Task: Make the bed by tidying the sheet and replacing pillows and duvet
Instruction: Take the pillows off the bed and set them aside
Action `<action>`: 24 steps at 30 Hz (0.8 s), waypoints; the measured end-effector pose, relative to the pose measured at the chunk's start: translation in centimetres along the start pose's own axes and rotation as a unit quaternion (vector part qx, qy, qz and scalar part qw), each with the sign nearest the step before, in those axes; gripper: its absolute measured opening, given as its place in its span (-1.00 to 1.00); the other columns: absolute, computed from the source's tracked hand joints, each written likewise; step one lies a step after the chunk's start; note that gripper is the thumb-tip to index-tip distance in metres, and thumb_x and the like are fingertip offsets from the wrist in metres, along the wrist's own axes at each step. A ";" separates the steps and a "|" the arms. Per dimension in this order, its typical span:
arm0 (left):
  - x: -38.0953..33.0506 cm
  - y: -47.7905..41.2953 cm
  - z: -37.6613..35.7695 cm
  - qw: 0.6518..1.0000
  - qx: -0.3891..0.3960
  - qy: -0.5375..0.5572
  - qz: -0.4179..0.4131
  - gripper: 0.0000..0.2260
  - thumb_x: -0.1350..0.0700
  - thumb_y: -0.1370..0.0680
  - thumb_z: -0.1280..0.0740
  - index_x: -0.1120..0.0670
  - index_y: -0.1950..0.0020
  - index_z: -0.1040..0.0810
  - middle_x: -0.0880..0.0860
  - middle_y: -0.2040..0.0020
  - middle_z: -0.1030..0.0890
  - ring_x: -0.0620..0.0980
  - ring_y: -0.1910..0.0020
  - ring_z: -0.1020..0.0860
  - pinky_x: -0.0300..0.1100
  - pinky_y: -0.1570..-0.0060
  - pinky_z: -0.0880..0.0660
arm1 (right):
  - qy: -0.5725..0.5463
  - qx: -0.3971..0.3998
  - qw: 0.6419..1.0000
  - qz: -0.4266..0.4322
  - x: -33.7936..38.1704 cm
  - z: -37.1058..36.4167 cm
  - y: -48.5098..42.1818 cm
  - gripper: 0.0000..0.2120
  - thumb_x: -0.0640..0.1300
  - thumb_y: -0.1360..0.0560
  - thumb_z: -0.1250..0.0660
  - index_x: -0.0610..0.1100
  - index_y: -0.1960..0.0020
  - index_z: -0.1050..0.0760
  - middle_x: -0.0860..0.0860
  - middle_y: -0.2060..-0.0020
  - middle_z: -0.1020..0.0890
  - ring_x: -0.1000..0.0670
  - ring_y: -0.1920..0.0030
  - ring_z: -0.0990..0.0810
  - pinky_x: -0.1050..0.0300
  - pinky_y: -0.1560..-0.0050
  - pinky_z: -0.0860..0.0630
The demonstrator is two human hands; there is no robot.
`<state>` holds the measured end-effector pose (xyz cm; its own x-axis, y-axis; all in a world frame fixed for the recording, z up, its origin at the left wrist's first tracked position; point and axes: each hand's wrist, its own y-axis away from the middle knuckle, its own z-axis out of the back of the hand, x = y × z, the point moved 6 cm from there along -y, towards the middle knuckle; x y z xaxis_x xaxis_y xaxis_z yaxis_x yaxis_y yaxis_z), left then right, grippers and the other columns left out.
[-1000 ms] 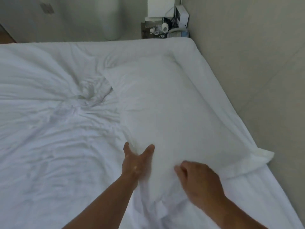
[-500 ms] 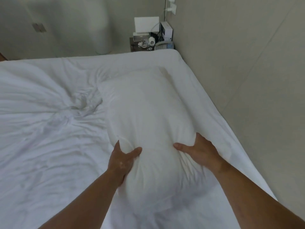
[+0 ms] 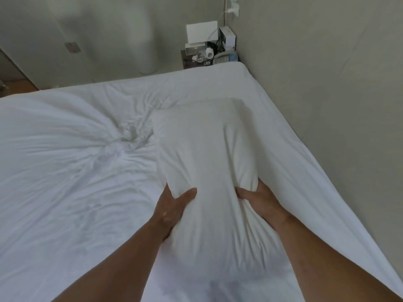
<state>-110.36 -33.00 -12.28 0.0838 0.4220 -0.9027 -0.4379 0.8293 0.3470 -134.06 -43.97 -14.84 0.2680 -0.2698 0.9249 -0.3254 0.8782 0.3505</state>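
Observation:
A white pillow (image 3: 209,153) is held lengthwise over the right side of the bed, its far end pointing toward the far corner. My left hand (image 3: 172,209) grips its left side with the thumb dug into the top. My right hand (image 3: 259,200) grips its right side, fingers hidden behind the fabric. The white sheet (image 3: 72,171) below is wrinkled, with creases bunching into a knot at the middle left. No duvet or second pillow is in view.
A beige wall (image 3: 327,94) runs along the bed's right edge. A cluttered dark nightstand (image 3: 192,61) with boxes, cables and small items stands past the far corner. A wall socket with a plug (image 3: 233,7) is above it.
Both hands went from resting on the pillow's near end to gripping its sides. The pillow has been squeezed narrower and raised off the sheet.

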 end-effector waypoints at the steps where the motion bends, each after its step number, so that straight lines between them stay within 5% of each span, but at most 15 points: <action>1: -1.6 1.5 0.0 1.000 -0.003 -0.004 -0.018 -0.50 -0.08 -0.44 -0.55 -0.20 -0.32 -0.47 -0.21 -0.13 -0.67 -0.22 -0.09 -0.64 -0.22 -0.10 -0.55 | -0.012 0.000 1.000 0.003 0.9 0.4 1.6 -0.39 0.02 -0.34 -0.62 0.11 -0.33 -0.50 0.19 -0.13 -0.67 0.20 -0.08 -0.65 0.18 -0.20 -0.54; 4: -5.8 6.7 0.9 0.997 -0.016 -0.028 -0.064 -0.36 -0.07 -0.39 -0.60 -0.20 -0.40 -0.43 -0.23 -0.18 -0.64 -0.25 -0.13 -0.61 -0.19 -0.17 -0.51 | -0.029 -0.018 0.999 0.036 3.8 1.7 8.1 -0.49 -0.10 -0.37 -0.60 0.24 -0.19 -0.49 0.36 -0.02 -0.67 0.32 -0.04 -0.63 0.36 -0.09 -0.53; 8: -10.9 14.8 1.8 0.990 -0.009 -0.083 -0.113 -0.18 -0.10 -0.34 -0.62 -0.18 -0.52 -0.30 -0.23 -0.31 -0.54 -0.22 -0.26 -0.52 -0.18 -0.23 -0.45 | -0.046 -0.087 0.992 0.075 7.9 4.6 18.3 -0.33 -0.23 -0.35 -0.60 0.33 -0.15 -0.32 0.66 0.06 -0.49 0.61 0.00 -0.44 0.69 0.08 -0.31; 10: -12.0 18.5 1.9 0.988 0.000 -0.089 -0.123 -0.17 -0.13 -0.32 -0.63 -0.21 -0.50 -0.30 -0.29 -0.29 -0.53 -0.34 -0.22 -0.49 -0.23 -0.17 -0.44 | -0.040 -0.117 0.990 0.073 8.5 5.8 22.9 -0.23 -0.10 -0.28 -0.64 0.38 -0.23 -0.28 0.64 -0.05 -0.47 0.57 -0.09 -0.43 0.65 -0.01 -0.33; 13: -13.8 24.1 1.3 0.986 0.032 -0.070 -0.146 -0.18 -0.25 -0.19 -0.59 -0.33 -0.40 -0.34 -0.44 -0.17 -0.54 -0.50 -0.13 -0.47 -0.39 -0.03 -0.42 | -0.041 -0.158 0.985 0.057 9.0 7.3 30.2 -0.10 0.22 -0.11 -0.69 0.40 -0.32 -0.30 0.46 -0.20 -0.53 0.37 -0.22 -0.50 0.32 -0.25 -0.37; 15: -15.5 27.3 0.7 0.981 0.071 -0.056 -0.172 -0.19 -0.20 -0.16 -0.58 -0.31 -0.36 -0.36 -0.47 -0.12 -0.55 -0.55 -0.08 -0.46 -0.53 0.05 -0.42 | -0.038 -0.189 0.980 0.052 10.2 8.2 35.1 -0.04 0.34 0.04 -0.66 0.37 -0.30 -0.35 0.43 -0.17 -0.57 0.34 -0.20 -0.53 0.26 -0.24 -0.41; 19: -17.0 32.0 -0.3 0.957 0.155 -0.015 -0.243 -0.12 -0.18 -0.14 -0.59 -0.17 -0.44 -0.38 -0.51 -0.10 -0.53 -0.61 -0.08 -0.42 -0.66 0.05 -0.33 | -0.037 -0.281 0.958 0.051 12.5 8.8 45.7 -0.20 0.19 -0.05 -0.72 0.28 -0.23 -0.47 0.44 -0.06 -0.62 0.40 -0.08 -0.57 0.37 -0.06 -0.50; 24: -18.9 40.5 0.7 0.915 0.283 0.018 -0.287 -0.19 -0.15 -0.20 -0.59 -0.21 -0.42 -0.40 -0.44 -0.19 -0.53 -0.48 -0.16 -0.47 -0.41 -0.13 -0.39 | -0.005 -0.421 0.905 0.052 15.2 6.1 60.6 -0.31 0.08 -0.11 -0.70 0.31 -0.14 -0.47 0.50 0.03 -0.60 0.47 0.02 -0.55 0.46 0.11 -0.44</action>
<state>-129.07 -7.13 19.06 0.1199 -0.1462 -0.9820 0.2037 0.9717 -0.1198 -155.21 2.72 21.33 0.2666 -0.1673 0.9492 0.4598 0.8876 0.0272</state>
